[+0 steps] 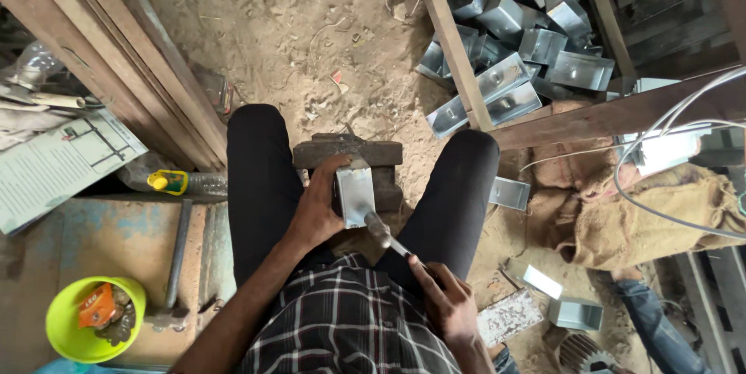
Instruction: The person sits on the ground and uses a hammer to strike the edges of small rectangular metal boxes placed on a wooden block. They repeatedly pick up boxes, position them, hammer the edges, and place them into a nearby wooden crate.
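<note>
- Where the floor met a blue bench at the far left, a green bowl [74, 327] of small bits stood within arm's reach.
- The left hand [317, 211] was clamped around a folded metal box [357, 197], pinning it upright on the iron block [347, 153] between the knees so it stayed put.
- The right hand [444, 300] was clenched around a hammer [386, 236], its head touching the box's lower edge.
- Upper right, similar boxes [519, 40] lay heaped inside a wooden frame [458, 59].

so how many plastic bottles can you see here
2. A clear bottle with a yellow cap lies on the ground beside the person's left knee; another clear bottle rests at the far left edge above the papers. More may be hidden.
</note>
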`<state>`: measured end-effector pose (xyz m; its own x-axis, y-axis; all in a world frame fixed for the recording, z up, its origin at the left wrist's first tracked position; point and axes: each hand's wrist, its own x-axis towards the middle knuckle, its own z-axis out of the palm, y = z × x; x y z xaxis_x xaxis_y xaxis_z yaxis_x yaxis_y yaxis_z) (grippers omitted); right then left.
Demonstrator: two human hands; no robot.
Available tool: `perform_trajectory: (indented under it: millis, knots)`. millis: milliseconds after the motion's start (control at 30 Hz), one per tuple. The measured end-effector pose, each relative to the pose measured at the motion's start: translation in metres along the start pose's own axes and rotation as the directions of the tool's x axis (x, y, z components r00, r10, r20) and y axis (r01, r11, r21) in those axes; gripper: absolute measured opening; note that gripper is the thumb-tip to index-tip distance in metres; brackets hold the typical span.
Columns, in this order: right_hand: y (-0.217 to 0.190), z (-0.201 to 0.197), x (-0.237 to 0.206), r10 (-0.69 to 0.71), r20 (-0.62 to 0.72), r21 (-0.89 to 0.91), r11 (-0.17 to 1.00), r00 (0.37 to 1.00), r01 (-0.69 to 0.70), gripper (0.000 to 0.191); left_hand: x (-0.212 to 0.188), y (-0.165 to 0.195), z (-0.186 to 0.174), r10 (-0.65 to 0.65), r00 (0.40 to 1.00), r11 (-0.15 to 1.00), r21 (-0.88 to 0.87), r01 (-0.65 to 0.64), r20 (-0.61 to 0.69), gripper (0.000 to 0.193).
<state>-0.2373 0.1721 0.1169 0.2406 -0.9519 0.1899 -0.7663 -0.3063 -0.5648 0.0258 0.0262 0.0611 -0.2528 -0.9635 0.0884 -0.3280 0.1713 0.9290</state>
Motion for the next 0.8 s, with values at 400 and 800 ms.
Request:
perform_trajectory:
  millis: [400,800]
  knots:
    - [0.014,0.008,0.016,0.046,0.007,0.039,0.998,0.999,-0.046,0.071,0.01,0.01,0.0,0.006,1.0,1.0,0.007,-0.006,0.024,0.105]
    - [0.021,0.01,0.016,0.03,-0.024,0.038,0.999,0.999,-0.03,0.071,0.015,0.012,0.0,-0.011,0.999,0.999,0.046,0.009,0.044,0.099]
